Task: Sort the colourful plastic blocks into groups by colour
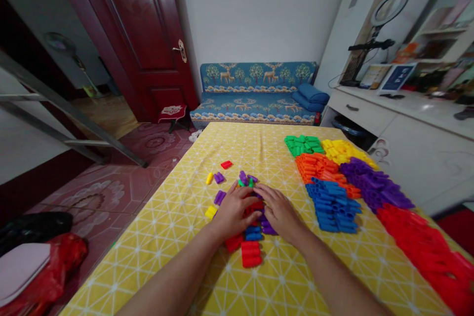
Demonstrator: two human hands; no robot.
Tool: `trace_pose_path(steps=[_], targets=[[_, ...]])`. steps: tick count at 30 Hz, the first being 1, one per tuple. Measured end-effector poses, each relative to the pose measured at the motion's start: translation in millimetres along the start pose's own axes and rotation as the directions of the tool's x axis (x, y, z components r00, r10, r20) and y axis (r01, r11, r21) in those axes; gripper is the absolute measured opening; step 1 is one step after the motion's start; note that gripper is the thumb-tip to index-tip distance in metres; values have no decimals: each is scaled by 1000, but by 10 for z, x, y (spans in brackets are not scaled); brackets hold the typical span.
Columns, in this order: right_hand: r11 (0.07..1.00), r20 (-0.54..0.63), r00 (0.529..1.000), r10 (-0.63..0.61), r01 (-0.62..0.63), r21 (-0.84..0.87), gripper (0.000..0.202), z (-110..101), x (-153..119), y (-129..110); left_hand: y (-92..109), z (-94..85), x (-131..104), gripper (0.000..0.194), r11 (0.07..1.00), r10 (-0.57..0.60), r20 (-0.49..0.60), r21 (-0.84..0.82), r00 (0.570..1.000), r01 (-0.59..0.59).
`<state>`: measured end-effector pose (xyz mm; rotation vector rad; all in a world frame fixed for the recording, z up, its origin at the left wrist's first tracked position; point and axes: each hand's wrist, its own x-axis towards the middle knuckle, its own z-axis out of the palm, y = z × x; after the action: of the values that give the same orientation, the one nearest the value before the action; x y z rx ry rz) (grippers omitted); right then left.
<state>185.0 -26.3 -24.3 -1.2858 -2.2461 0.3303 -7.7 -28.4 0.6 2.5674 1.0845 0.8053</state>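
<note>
Grip cannot be told for either hand: in the head view, left hand (233, 211) and right hand (280, 209) are cupped over mixed plastic pieces (253, 233) on the bench (155, 232). Pieces could be scattered if swept by a palm; those underneath are hidden, and the red heap (418, 247) is cut off rightward.

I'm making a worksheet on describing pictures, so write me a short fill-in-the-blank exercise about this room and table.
1. The blue pile is nearer to the ____ hand than to the left hand.
2. Just nearer the camera than the small blue tubes by the hands lie tubes coloured ____.
3. The purple pile lies between the red pile and the ____ pile.
4. The antlered animals on the couch are ____.

Missing words: right; red; yellow; deer.
</note>
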Motion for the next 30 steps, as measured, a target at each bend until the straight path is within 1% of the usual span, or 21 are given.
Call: trace_pose_path(steps=[5,9,12,14,15,17,19,20,21,23,26,28,30], targets=[[989,-125,992,34,-16,144,37,26,-24,7,-24,14,-2,19,999,-10,-28,-51,1000,8],[975,-213,976,43,5,220,31,46,-32,11,-18,13,7,16,996,-25,-36,-90,999,22],[971,-334,939,87,-5,239,26,-32,-41,-15,-17,13,13,16,994,-18,-24,-104,1000,16],[959,-394,905,158,-45,280,26,-107,-61,-24,-20,15,15,16,994,-15,-24,-106,1000,13],[947,-398,894,206,-80,310,27,-140,-75,-19,-23,17,15,16,994,-16,-26,-109,1000,13],[921,-344,890,299,-175,348,30,-183,-105,19,-32,22,14,15,993,-19,-30,-116,999,16],[919,-251,907,337,-259,298,31,-196,-130,88,-45,31,12,16,993,-25,-31,-116,999,22],[931,-212,920,329,-277,239,32,-196,-137,125,-52,37,11,16,993,-31,-30,-114,999,27],[945,-192,932,308,-276,174,32,-196,-142,160,-59,42,10,16,993,-37,-30,-109,999,34],[967,-207,945,253,-244,69,32,-202,-145,202,-71,50,9,16,994,-47,-31,-101,998,44],[977,-252,945,210,-212,21,30,-245,-152,177,-73,50,11,16,995,-51,-36,-93,998,48],[979,-212,957,200,-202,10,28,-287,-167,123,-65,43,13,16,995,-50,-36,-90,998,47],[985,-120,977,173,-175,-5,27,-321,-186,78,-53,34,15,16,995,-48,-36,-89,998,45]])
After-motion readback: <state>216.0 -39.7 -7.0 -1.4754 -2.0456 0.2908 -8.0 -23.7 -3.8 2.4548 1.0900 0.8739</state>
